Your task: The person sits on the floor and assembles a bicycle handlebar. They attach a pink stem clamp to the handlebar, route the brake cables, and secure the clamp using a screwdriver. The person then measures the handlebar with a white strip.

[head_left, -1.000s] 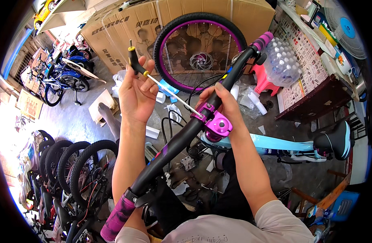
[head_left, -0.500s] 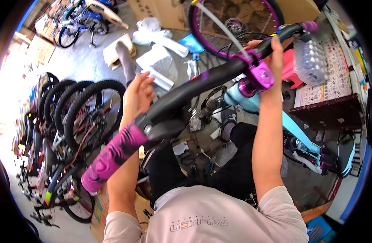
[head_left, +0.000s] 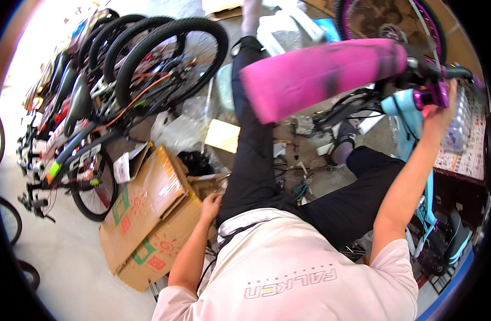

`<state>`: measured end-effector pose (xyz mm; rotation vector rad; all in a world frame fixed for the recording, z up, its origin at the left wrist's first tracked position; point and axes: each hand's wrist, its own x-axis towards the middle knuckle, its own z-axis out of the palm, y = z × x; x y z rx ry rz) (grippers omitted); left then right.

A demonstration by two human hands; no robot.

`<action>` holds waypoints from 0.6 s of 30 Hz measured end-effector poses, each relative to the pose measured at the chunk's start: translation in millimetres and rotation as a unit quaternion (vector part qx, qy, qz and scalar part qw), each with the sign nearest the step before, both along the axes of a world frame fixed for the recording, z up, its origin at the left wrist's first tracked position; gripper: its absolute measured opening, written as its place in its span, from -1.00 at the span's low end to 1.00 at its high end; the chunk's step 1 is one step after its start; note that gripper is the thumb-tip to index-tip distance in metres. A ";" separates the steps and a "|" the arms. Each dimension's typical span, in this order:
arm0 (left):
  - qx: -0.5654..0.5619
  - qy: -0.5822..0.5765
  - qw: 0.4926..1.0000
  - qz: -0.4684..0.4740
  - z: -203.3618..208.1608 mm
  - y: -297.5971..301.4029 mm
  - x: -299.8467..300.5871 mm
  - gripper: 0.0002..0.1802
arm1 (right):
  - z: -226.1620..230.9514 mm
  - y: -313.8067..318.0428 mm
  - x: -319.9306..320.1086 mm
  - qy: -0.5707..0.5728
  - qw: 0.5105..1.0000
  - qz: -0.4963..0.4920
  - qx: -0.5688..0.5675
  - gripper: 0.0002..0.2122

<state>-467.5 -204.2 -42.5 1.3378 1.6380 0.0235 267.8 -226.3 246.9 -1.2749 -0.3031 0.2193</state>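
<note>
My right hand (head_left: 442, 109) is at the purple stem (head_left: 441, 92) of a bicycle handlebar, its fingers round the far side and partly hidden. A pink and black handlebar grip (head_left: 323, 77), blurred by motion, reaches across toward the left, close to me. Below the stem is the light blue bicycle frame (head_left: 403, 102). My left hand (head_left: 212, 207) is down beside my left thigh, next to a cardboard box. Its fingers are curled; whatever may be in them does not show.
Flattened cardboard boxes (head_left: 149, 214) lie at my left. Beyond them stand several bicycles with black tires (head_left: 219, 40). A purple-rimmed wheel (head_left: 440, 27) is at the far right, near packed clear bottles (head_left: 457, 125). Clear plastic bags (head_left: 184, 128) and scraps litter the floor.
My left hand has dropped from beside the handlebar to beside my thigh. The view has swung left, so handlebar and right hand sit farther right. The pink grip has turned closer to level.
</note>
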 end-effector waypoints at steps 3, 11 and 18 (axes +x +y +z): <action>0.068 0.049 0.981 -0.175 -18.5 -9.1 2.3 -0.71 | -45.9 -35.4 11.5 -0.132 0.986 -0.080 -0.069 -0.59; 0.218 0.109 0.961 -0.133 -26.2 108.0 81.6 -0.74 | -45.9 -108.1 -77.3 -0.248 0.946 -0.144 -0.148 -0.69; 0.009 0.247 0.969 -0.011 -86.8 185.8 63.7 -0.61 | -47.3 -167.8 -156.5 -0.203 0.936 -0.113 -0.264 -0.75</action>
